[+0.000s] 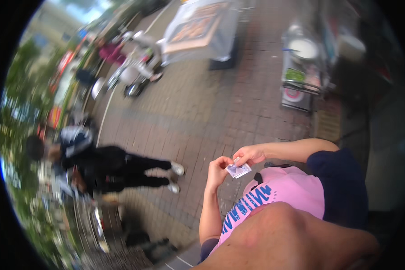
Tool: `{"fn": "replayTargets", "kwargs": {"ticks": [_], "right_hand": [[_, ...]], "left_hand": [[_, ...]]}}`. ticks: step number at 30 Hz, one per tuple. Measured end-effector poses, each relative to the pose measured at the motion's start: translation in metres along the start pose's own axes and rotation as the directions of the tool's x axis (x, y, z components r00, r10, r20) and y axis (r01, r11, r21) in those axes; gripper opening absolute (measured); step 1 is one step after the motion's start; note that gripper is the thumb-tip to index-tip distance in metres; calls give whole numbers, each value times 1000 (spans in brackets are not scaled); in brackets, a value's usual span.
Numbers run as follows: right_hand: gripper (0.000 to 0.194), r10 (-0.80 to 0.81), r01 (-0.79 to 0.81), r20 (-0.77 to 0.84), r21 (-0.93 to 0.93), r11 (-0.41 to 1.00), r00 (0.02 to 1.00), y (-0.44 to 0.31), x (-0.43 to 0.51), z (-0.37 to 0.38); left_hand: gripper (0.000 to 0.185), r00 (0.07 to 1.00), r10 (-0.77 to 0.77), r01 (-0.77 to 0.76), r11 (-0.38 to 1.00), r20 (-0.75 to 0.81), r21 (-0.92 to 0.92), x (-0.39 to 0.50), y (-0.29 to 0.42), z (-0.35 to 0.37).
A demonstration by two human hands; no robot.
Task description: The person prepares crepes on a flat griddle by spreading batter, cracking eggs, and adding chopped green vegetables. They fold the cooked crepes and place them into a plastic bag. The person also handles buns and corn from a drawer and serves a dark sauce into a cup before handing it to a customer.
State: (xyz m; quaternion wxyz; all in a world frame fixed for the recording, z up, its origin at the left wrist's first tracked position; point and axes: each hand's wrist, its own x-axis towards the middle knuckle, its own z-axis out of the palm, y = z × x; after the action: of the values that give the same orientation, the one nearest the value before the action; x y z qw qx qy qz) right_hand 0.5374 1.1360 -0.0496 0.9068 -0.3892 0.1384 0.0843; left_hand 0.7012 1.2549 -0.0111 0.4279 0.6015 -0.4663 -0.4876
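Note:
A small folded wad of purplish paper, which looks like banknotes [239, 171], is held out in front of my chest. My left hand [217, 171] pinches its left edge between thumb and fingers. From the other side my right hand [251, 156] grips its upper part, thumb on top. The two hands nearly meet over the paper, and its lower face shows below them. Behind it is the pink apron [292, 184] that I wear, printed with blue lettering, over dark navy sleeves.
A person in dark clothes [111, 165] stands on the brick paving [195, 125] to the left. Farther off, someone sits on a light scooter [131, 74]. A plastic-draped stall table [202, 47] bears trays of food. At upper right stands a cart [295, 99] with a white-filled bowl [303, 49].

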Motion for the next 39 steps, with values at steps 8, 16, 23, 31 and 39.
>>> {"fn": "replayTargets", "kwargs": {"ticks": [8,16,23,31,39], "right_hand": [[32,-418,625,-648,116,772,636,-53,-204,-133],[9,-331,594,-938,-207,777,107,-10,-262,-216],[8,210,454,-966,255,854,148,-14,-183,-255],[13,120,770,-937,-192,609,-329,-126,-177,-353],[13,40,757,-967,-169,631,-250,-228,-166,-465]], "left_hand": [[65,478,174,377,844,861,-381,275,102,138],[29,-74,-442,-679,679,894,279,342,-83,312],[19,-489,-141,-104,989,861,103,489,-16,296],[22,-642,-224,-334,943,734,-5,657,61,289],[27,-470,-161,-804,484,868,-345,830,147,270]]}}
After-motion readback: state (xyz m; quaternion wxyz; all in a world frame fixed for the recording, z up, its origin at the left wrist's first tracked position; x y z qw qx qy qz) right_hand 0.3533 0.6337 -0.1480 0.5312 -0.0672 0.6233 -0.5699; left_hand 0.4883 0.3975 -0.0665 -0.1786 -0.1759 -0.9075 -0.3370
